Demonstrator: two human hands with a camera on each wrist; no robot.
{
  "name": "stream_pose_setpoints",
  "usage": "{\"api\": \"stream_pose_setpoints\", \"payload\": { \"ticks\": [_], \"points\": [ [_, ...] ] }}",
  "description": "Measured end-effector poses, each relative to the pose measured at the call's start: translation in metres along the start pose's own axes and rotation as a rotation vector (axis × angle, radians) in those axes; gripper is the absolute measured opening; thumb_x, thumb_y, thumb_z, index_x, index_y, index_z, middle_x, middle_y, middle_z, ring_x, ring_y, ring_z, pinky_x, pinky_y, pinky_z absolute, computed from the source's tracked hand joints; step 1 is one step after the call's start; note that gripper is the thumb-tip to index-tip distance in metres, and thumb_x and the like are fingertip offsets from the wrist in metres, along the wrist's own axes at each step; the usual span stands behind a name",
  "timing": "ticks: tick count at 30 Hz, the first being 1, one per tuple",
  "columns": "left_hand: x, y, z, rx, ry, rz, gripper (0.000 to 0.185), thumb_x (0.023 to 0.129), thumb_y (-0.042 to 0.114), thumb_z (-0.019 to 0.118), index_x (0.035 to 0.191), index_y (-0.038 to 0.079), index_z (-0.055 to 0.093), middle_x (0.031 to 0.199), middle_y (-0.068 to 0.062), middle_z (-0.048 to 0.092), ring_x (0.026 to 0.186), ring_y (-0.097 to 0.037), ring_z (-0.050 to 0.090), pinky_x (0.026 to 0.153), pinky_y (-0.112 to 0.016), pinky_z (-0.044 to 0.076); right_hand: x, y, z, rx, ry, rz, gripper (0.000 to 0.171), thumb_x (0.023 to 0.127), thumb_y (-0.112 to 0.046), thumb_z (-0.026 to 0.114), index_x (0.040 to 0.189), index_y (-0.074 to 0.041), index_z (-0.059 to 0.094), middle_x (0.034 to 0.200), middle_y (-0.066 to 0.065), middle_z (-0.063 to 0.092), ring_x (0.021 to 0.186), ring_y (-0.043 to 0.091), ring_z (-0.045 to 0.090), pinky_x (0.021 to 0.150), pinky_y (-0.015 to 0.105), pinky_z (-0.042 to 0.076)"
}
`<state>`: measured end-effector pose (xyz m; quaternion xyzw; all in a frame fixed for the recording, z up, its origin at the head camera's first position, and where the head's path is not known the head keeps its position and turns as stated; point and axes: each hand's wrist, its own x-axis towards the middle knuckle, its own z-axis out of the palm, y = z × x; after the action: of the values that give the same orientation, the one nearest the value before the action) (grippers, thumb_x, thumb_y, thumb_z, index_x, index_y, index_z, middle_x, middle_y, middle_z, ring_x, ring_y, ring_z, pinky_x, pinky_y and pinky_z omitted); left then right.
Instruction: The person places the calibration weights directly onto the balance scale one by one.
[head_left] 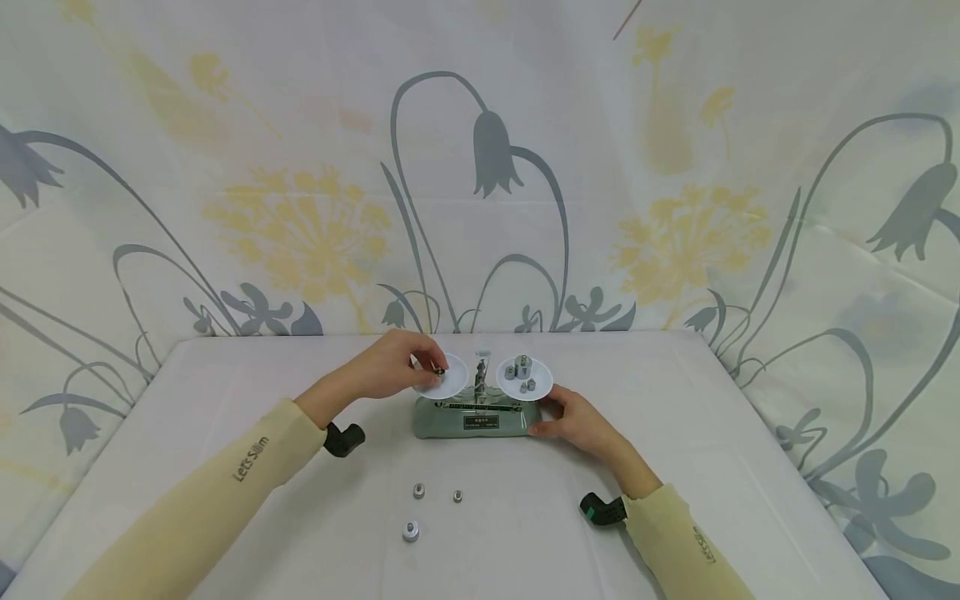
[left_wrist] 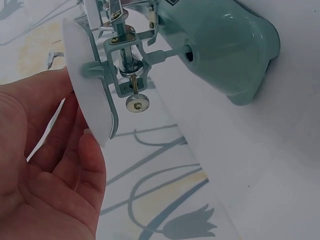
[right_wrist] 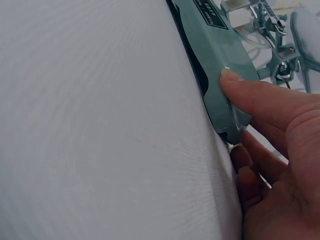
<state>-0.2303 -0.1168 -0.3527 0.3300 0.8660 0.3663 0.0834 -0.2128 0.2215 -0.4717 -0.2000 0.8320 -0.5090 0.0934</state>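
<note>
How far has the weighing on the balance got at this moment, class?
Done: several weights sit on the right pan. In hand: the left hand pinches a small dark piece over the left pan, while the right hand steadies the green base. Left: three weights lie unused on the table.
</note>
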Motion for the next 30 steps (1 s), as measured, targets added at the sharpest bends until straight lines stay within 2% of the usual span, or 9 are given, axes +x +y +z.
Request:
{"api": "stream_pose_setpoints", "payload": {
  "ticks": [15,21,30],
  "points": [
    [0.005,0.0,0.008,0.017,0.032,0.004,0.013,0.089,0.004,0.073,0.1,0.009,0.072,0.093,0.002,0.068,0.085,-0.013,0.062,0.071,-0.031,0.053,-0.002,-0.001,0.001,-0.016,0.015,0.007,0.064,0.077,-0.008,0.084,0.134,0.002,0.056,0.142,0.019,0.052,0.138,0.037,0.04,0.113,0.053,0.031],
    [0.004,0.001,0.008,0.04,0.054,0.015,0.013,0.088,0.005,0.073,0.1,0.009,0.072,0.092,0.003,0.069,0.087,-0.014,0.062,0.074,-0.031,0.052,-0.003,-0.004,0.003,-0.026,0.029,0.014,0.064,0.077,-0.002,0.082,0.135,0.006,0.054,0.143,0.022,0.05,0.138,0.04,0.039,0.113,0.054,0.03],
    [-0.004,0.004,0.002,0.049,0.088,0.067,0.011,0.089,0.007,0.073,0.1,0.009,0.073,0.094,0.003,0.069,0.089,-0.015,0.062,0.075,-0.033,0.051,-0.012,-0.04,0.001,-0.038,0.017,0.008,0.058,0.078,0.002,0.079,0.13,0.01,0.055,0.139,0.027,0.052,0.135,0.044,0.042,0.111,0.056,0.033]
  ]
}}
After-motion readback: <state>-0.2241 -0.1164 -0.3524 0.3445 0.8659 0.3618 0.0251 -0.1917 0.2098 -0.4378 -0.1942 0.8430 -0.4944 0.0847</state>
